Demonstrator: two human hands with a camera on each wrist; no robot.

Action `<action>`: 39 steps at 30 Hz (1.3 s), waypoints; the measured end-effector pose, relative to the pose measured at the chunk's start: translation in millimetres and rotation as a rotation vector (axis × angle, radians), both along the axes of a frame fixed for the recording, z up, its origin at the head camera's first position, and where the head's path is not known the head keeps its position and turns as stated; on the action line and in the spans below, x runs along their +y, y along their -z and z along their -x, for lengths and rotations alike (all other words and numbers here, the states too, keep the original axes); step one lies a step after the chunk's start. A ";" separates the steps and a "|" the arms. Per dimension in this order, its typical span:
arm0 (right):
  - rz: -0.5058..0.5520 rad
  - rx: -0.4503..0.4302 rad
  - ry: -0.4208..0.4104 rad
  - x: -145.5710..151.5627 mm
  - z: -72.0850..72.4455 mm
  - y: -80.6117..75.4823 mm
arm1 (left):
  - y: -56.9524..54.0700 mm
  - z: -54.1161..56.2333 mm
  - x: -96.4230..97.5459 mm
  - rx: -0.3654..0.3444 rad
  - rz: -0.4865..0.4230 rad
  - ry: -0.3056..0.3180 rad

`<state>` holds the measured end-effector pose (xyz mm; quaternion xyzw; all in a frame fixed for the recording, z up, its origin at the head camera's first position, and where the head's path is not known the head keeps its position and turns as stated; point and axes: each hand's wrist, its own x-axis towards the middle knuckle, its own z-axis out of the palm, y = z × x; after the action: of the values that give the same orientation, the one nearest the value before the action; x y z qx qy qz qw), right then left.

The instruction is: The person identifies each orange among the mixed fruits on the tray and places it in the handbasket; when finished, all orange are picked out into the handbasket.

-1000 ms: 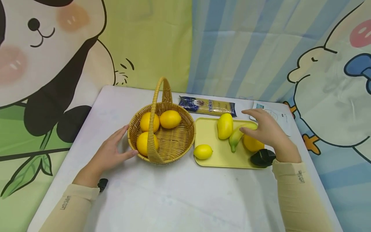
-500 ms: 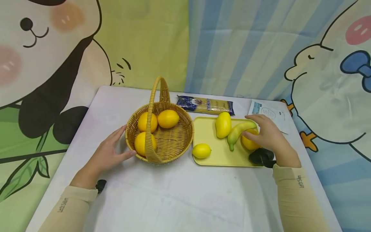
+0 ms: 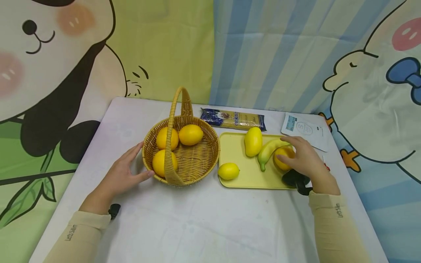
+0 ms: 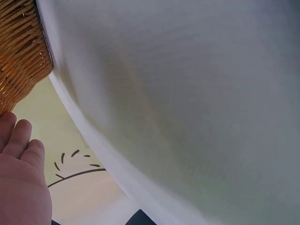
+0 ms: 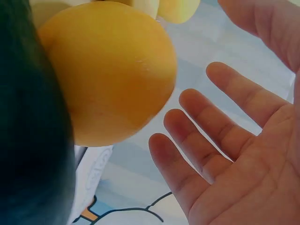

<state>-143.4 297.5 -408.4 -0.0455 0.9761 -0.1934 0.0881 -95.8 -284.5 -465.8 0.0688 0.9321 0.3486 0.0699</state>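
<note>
At the table's left, my left hand [image 3: 122,174] rests its spread fingers and thumb against the side of a wicker basket [image 3: 200,166] with a tall handle. Several yellow-orange fruits [image 3: 191,134] lie inside, on its left and back. In the left wrist view, fingertips meet the basket's weave [image 4: 21,56]. My right hand [image 3: 306,159] hovers over the right end of a yellow tray [image 3: 248,179], fingers spread about an orange-yellow fruit [image 3: 282,159]. The right wrist view shows those fingers apart from the fruit [image 5: 112,75]. Beside it lies a dark green rounded thing [image 5: 33,126], its kind unclear.
Also on the tray are a banana [image 3: 269,151], a mango [image 3: 253,141] and a lemon [image 3: 228,171]. Behind it lies a blue and gold pasta packet [image 3: 233,119]. A white pouch [image 3: 306,128] lies at the back right. Printed cloth hangs behind the table.
My right hand has come down and toward me, closer to the orange-yellow fruit, uncovering more of the white pouch. My left hand keeps its place at the basket. The head view shifted slightly.
</note>
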 end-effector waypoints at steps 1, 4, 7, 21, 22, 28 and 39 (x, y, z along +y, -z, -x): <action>0.001 0.000 0.004 0.4 0.0 1.2 | 0.6 0.1 -0.1 0.003 0.000 0.000; 0.005 0.002 0.022 1.9 -0.3 4.6 | 1.6 0.3 -0.3 0.010 -0.004 0.001; 0.001 -0.003 0.037 3.6 -1.0 7.5 | 1.7 0.1 0.0 0.016 -0.008 0.002; -0.003 -0.033 0.079 9.1 -2.9 22.3 | -1.1 -0.2 1.4 0.017 -0.019 0.002; -0.003 -0.036 0.081 9.5 -2.9 23.4 | -1.3 -0.3 1.4 0.013 -0.018 0.001; 0.002 -0.057 0.086 10.7 -4.4 29.6 | -2.1 -0.6 1.6 0.006 -0.019 0.000; 0.004 -0.104 0.106 7.3 -6.2 32.6 | -1.8 0.3 1.7 0.016 -0.018 0.006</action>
<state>-137.2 304.8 -441.0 0.0161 0.9709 -0.2017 0.1282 -96.1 -282.8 -464.0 0.0751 0.9293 0.3562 0.0631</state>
